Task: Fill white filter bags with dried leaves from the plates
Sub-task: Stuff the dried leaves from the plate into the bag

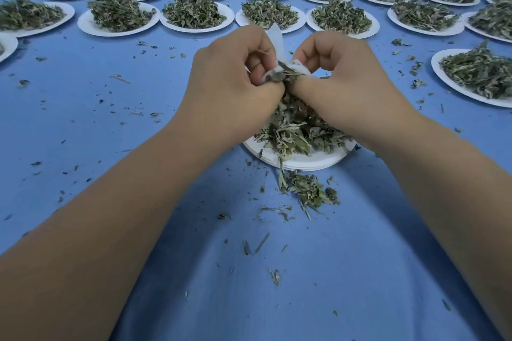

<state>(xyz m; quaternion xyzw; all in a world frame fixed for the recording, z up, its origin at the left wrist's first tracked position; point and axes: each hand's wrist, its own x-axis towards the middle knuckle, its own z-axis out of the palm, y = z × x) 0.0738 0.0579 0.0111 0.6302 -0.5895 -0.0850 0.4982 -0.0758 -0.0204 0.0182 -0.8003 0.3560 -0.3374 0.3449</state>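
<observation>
A white filter bag (277,39) is held up between both hands above a white paper plate (302,160) heaped with dried leaves (296,127). My left hand (232,75) grips the bag's left side with curled fingers. My right hand (340,72) pinches the bag's right edge. Green leaves (282,75) stick out of the bag's mouth between my thumbs. Most of the bag is hidden by my fingers.
Several white plates piled with dried leaves stand in rows at the back (194,12) and on the right (476,75). Spilled leaves (307,194) lie on the blue tablecloth (110,108) just in front of the near plate. Small leaf crumbs are scattered all over the cloth.
</observation>
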